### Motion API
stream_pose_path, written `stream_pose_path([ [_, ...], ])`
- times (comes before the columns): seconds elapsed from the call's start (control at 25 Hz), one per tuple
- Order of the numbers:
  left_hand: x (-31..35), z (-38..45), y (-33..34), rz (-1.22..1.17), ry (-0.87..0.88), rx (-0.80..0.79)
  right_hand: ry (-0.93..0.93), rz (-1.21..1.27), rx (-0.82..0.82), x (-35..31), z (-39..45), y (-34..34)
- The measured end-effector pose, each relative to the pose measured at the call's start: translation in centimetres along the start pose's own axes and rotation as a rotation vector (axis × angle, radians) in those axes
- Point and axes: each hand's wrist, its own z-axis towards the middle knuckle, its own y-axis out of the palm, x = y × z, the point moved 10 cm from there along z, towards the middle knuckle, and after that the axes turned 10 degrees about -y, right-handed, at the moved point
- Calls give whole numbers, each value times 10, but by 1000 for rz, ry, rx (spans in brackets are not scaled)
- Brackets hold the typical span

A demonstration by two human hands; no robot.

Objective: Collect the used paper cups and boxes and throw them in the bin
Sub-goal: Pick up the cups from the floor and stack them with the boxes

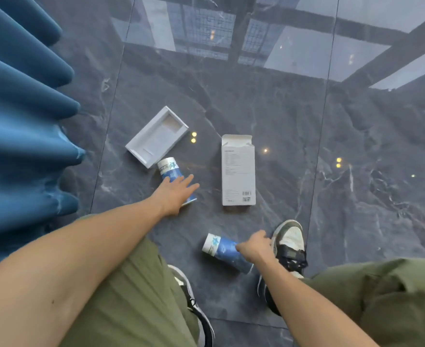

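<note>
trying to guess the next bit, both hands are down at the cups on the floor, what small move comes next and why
Probably the left hand curls its straight fingers round the far cup, which it only lies over. The right hand already grips the near cup, so both could then lift together.

Blue-and-white cups (pixel 225 250), white boxes (pixel 237 171)
</note>
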Motion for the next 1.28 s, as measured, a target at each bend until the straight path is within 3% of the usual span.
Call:
stream_pose_path([
  [0.12, -4, 28, 5, 174, 32, 79, 14, 147, -51, 1, 33, 13],
  [0.32, -8, 47, 18, 281, 103, 79, 3, 421, -156, -21, 74, 29],
  [0.56, -27, 58, -15, -85, 59, 165, -236, 443, -190, -90, 56, -30],
  [0.68, -42, 49, -37, -288, -62, 240, -339, 523, -59, -113, 57, -96],
  [0.88, -56, 43, -43, -546, -183, 216, -455, 607, 276, -133, 52, -187],
  [0.96, -59, 42, -45, -606, -196, 208, -510, 628, 331, -144, 47, -201],
  [1.28, -66, 39, -37, -591, -255, 240, -651, 739, 119, -191, 51, -156],
])
